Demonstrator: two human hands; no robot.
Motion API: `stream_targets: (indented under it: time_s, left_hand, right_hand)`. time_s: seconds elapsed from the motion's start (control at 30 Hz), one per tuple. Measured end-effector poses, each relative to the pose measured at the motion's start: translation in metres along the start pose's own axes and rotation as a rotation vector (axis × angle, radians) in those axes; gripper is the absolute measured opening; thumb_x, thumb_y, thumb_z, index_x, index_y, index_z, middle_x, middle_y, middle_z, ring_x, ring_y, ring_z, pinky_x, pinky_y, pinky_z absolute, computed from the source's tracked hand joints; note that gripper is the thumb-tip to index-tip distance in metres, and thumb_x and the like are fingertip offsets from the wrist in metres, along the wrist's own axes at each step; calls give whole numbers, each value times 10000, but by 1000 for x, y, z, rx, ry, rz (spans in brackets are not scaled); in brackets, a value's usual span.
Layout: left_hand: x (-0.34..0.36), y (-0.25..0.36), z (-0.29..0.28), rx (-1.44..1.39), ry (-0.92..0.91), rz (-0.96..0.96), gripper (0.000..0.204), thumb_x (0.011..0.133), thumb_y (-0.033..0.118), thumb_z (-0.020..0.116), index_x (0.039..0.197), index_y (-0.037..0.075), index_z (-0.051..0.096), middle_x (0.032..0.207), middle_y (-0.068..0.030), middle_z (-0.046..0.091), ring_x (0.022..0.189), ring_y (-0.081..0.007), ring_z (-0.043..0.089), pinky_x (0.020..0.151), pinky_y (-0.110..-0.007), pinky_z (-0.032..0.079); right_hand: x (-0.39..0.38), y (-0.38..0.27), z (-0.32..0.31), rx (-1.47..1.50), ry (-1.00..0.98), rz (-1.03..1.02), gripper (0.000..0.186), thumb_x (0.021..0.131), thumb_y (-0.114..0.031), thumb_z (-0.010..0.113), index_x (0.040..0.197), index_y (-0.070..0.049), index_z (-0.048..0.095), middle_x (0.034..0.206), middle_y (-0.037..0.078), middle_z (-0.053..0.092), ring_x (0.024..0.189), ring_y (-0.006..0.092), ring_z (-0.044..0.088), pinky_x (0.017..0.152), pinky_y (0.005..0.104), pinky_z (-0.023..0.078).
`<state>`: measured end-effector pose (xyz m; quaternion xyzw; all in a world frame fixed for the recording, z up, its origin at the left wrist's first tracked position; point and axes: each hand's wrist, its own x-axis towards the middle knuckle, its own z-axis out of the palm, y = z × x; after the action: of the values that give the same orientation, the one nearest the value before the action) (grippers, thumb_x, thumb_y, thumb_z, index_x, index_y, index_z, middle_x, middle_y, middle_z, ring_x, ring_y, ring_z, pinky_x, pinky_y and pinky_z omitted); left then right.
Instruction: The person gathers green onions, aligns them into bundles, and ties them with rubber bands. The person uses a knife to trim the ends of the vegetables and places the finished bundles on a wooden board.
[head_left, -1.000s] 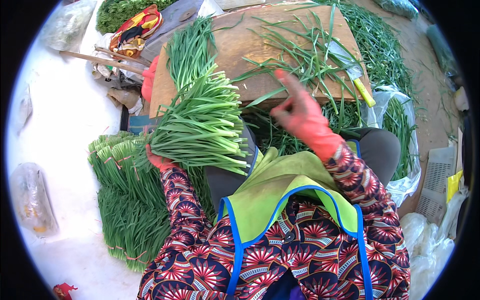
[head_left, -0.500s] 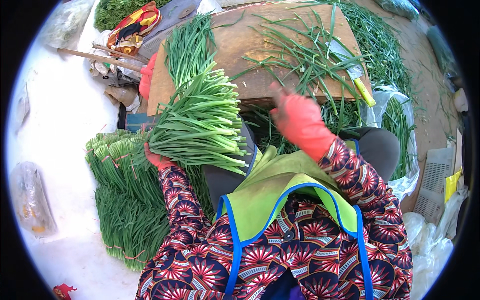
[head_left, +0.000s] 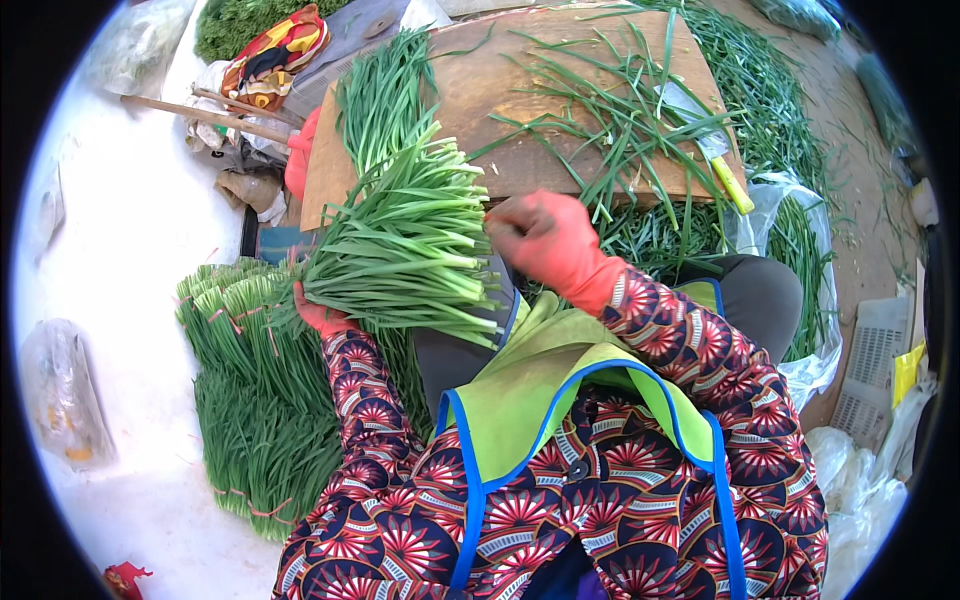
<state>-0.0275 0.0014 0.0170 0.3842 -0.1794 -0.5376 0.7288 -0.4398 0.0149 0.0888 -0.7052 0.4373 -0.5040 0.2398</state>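
Observation:
A large bunch of garlic chives [head_left: 410, 245] lies over my left thigh, its pale cut ends fanned toward the right. My left hand [head_left: 322, 310], in a red glove, is closed round the leafy left side of this bunch, its fingers partly hidden by leaves. Just off the cut ends is my right hand [head_left: 552, 245], also red-gloved, with its fingers drawn together; anything between them is too small or hidden to make out. Behind the bunch, more chives [head_left: 385, 100] rest on the wooden board [head_left: 470, 75].
Loose leaves [head_left: 620, 120] and a knife with a yellow handle [head_left: 733, 185] lie on the board's right side. Tied chive bundles [head_left: 260, 420] are stacked at my left. Heaped greens [head_left: 760, 90] and a clear plastic bag [head_left: 812, 340] are at the right, near a plastic crate [head_left: 868, 370].
My right hand has moved left from in front of the board to the cut ends of the bunch, its fingers now drawn together. My left hand keeps its hold.

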Motion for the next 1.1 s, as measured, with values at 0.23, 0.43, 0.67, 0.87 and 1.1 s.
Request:
stream_targets:
  time_s: [0.23, 0.43, 0.67, 0.87, 1.1]
  left_hand:
    - [14, 4, -34, -100, -110, 7, 725, 896, 359, 454, 1505, 99, 159, 1487, -226, 292, 1336, -442, 322, 1085, -642, 213]
    - [21, 3, -51, -244, -566, -171, 684, 898, 389, 461, 1475, 80, 264, 1468, -232, 325, 1324, -451, 337, 1066, -650, 247]
    - [4, 1, -10, 34, -98, -52, 723, 914, 382, 401, 1515, 124, 92, 1515, -216, 232, 1356, -438, 289, 1083, -637, 217]
    - [2, 3, -8, -25, -39, 29, 703, 907, 397, 412, 1496, 83, 191, 1477, -220, 318, 1330, -439, 332, 1078, -624, 243]
    - [10, 7, -7, -38, -105, 2, 684, 908, 398, 414, 1486, 82, 232, 1440, -237, 369, 1279, -465, 393, 1048, -637, 289]
  right_hand:
    - [5, 99, -96, 878, 571, 846, 251, 896, -203, 532, 1079, -52, 615, 767, 92, 646, 531, 159, 587, 483, 266, 475]
    - [-28, -13, -32, 319, -260, 290, 457, 852, -197, 646, 1300, -178, 556, 746, 57, 636, 595, 181, 620, 577, 346, 502]
    - [-13, -12, 8, -245, -490, -99, 233, 808, -248, 581, 1021, -181, 650, 728, 92, 643, 662, 326, 624, 578, 454, 489]
    - [-15, -17, -6, -140, -393, -115, 132, 806, -237, 599, 790, -110, 631, 718, 77, 637, 688, 320, 623, 610, 436, 497]
    - [-37, 0, -39, -48, -46, -140, 119, 755, -148, 722, 806, -59, 662, 678, 99, 639, 603, 291, 631, 548, 372, 507]
